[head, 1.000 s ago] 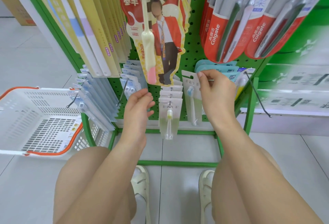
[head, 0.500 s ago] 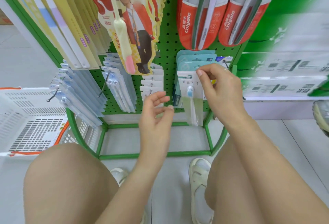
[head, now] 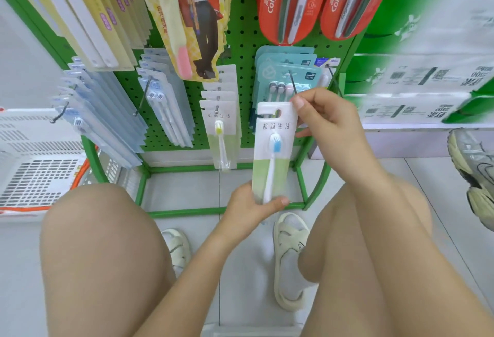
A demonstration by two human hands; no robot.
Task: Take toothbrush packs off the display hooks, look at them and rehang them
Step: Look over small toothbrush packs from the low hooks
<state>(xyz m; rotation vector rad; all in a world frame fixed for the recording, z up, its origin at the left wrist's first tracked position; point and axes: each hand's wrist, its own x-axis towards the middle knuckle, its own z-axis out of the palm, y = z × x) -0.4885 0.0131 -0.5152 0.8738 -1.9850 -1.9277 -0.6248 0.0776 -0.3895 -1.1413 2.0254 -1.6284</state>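
Observation:
A white and pale green toothbrush pack with a blue-bristled brush is off its hook, held upright in front of the green pegboard rack. My right hand pinches its top right corner near the hang hole. My left hand grips its bottom edge, thumb across the front. Behind it a bare hook sticks out before teal packs. A row of like packs with a yellow-bristled brush hangs to the left.
Red Colgate packs and yellow packs hang above; blue-grey packs hang lower left. A white basket with orange handles stands on the floor at left. Another person's sneaker is at the right edge. My knees flank the rack's base.
The pack has come off the hook and away from the rack. My left hand rose from empty air and took hold of its bottom edge. The view tilted further down.

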